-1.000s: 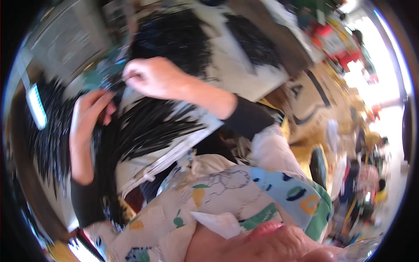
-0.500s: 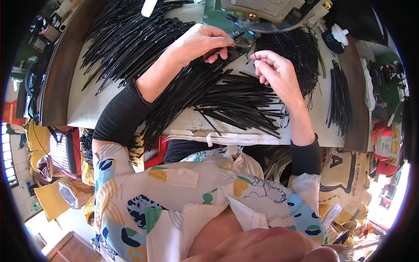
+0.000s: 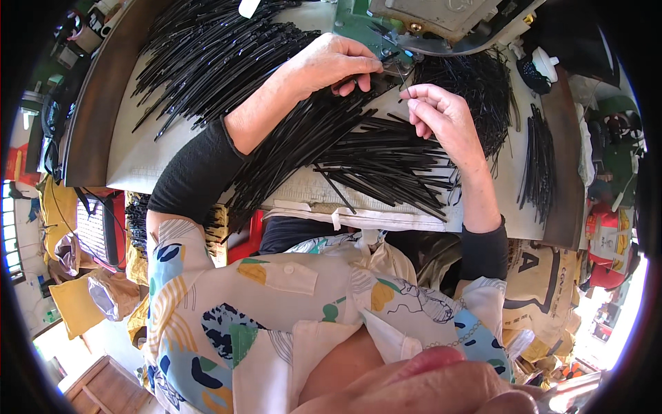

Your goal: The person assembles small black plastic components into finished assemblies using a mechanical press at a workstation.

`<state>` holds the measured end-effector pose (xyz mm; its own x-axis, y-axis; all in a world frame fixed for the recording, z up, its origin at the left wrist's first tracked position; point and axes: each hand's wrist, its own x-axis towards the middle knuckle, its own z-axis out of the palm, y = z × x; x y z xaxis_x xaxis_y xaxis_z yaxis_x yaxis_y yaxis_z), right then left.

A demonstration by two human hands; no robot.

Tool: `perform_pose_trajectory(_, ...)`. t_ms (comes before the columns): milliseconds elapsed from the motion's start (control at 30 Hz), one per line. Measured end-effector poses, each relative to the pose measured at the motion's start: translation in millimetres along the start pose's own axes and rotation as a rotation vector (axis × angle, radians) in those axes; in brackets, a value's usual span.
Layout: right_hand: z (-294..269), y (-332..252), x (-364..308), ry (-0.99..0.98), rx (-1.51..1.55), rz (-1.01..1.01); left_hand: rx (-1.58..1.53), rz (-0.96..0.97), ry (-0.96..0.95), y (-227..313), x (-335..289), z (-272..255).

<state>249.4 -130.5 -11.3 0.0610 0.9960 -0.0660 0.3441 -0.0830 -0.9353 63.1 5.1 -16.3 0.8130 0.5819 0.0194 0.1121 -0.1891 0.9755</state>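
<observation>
Beside the green machine base, my left hand (image 3: pixel 334 65) is closed, thumb against fingers. A dark piece shows under its fingers, but what it grips is too small to name. My right hand (image 3: pixel 445 117) pinches the near end of a thin black strand (image 3: pixel 405 84) that runs up toward the left fingertips. Below both hands lie bundles of slender black strips, one slanting bundle (image 3: pixel 296 148) under my left wrist and another pile (image 3: pixel 393 162) toward the right. A bigger heap of black strips (image 3: pixel 221 69) covers the left of the table.
The machine's grey head (image 3: pixel 434 17) overhangs the green base (image 3: pixel 352 21) at the far side. A tangle of black strands (image 3: pixel 469 96) and a narrow bundle (image 3: pixel 536 165) lie to the right. Dark wooden side edges (image 3: pixel 89 103) bound the white table (image 3: pixel 148 162). A printed sack (image 3: pixel 538 283) stands below right.
The whole view has shifted slightly, placing things a little further right and lower. Both hands keep their hold, with the right hand drawn slightly nearer me.
</observation>
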Motion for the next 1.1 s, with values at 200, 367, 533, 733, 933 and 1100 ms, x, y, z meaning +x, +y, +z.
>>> perform_pose_trajectory(200,0,0,3,-0.002,0.029,0.021,0.048,-0.005,0.023,1,2,-1)
perform_pose_trajectory(367,-1,0,4,-0.004,0.111,0.022,0.116,0.010,0.045,2,2,-1)
perform_pose_trajectory(533,-4,-2,13,0.021,0.153,0.002,0.091,0.023,0.073,0,7,-4)
perform_pose_trajectory(733,-3,-3,17,0.024,0.122,0.013,0.108,0.045,0.071,1,7,-8)
perform_pose_trajectory(933,-2,-4,18,0.028,0.121,0.019,0.131,0.034,0.048,3,9,-12)
perform_pose_trajectory(1100,-3,-2,19,0.031,0.113,0.019,0.157,0.014,0.038,6,8,-12)
